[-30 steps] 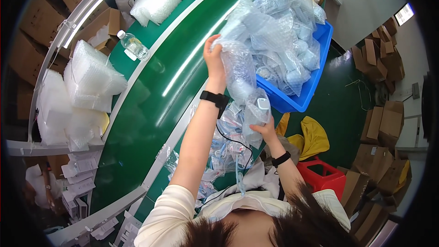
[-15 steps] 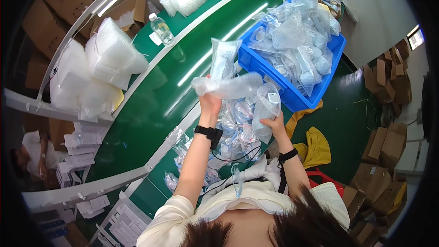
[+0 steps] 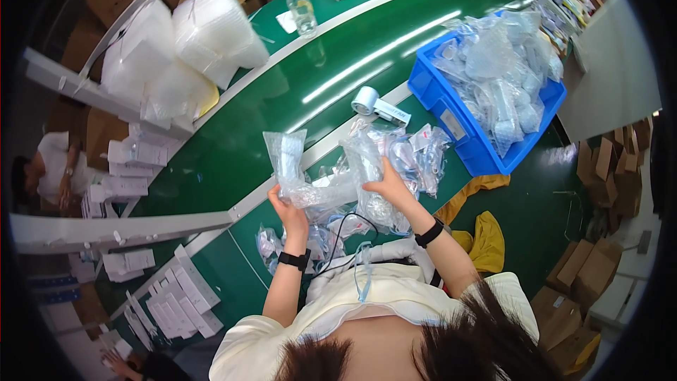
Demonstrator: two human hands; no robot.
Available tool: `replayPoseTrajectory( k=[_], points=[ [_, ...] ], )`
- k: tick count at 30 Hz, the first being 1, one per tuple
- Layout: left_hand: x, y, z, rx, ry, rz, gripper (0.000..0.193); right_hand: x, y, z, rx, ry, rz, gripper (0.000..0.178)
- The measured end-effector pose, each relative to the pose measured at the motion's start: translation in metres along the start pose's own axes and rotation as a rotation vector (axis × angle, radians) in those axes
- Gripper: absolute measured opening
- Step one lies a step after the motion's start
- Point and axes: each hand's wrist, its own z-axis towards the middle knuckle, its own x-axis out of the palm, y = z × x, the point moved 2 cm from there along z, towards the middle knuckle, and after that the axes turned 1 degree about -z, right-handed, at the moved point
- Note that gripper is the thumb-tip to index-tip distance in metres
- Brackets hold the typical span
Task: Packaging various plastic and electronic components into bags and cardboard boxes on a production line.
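Note:
My left hand (image 3: 289, 213) is closed on the lower end of a bubble-wrap bag (image 3: 288, 157) with a pale device inside, standing roughly upright. A second bubble-wrap bag (image 3: 321, 194) lies across from my left fingers toward the right hand. My right hand (image 3: 392, 189) grips a third bubble-wrap bag (image 3: 362, 159), its thumb pressed against the wrap. Under both hands spreads a pile of small clear plastic bags (image 3: 425, 157) with white, blue and red contents. Just beyond the pile lies an unwrapped light-blue device (image 3: 381, 107) with a round head.
At the right stands a blue crate (image 3: 462, 147) heaped with bubble-wrapped devices. A black cable (image 3: 343, 229) loops over the pile near my body. Across the green belt (image 3: 282, 102) are a clear bottle (image 3: 302, 10) and bubble-wrap stacks (image 3: 211, 28). A metal post (image 3: 141, 231) crosses at left.
Both hands have come down nearer my body with the bubble-wrap bags, and the left one has turned its bags. The light-blue device beyond the pile now shows. The whole view has shifted.

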Motion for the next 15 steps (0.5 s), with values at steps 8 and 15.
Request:
replayPoseTrajectory(
  k=[8,15],
  points=[
    [-0.068,-0.028,-0.029,-0.2,-0.001,0.928,0.046,0.025,-0.005,0.015,-0.068,0.204,-0.737,0.084],
    [-0.062,-0.115,-0.022,-0.249,0.442,1.356,0.045,-0.031,0.04,0.076,-0.351,0.022,-0.599,0.054]
  ],
)
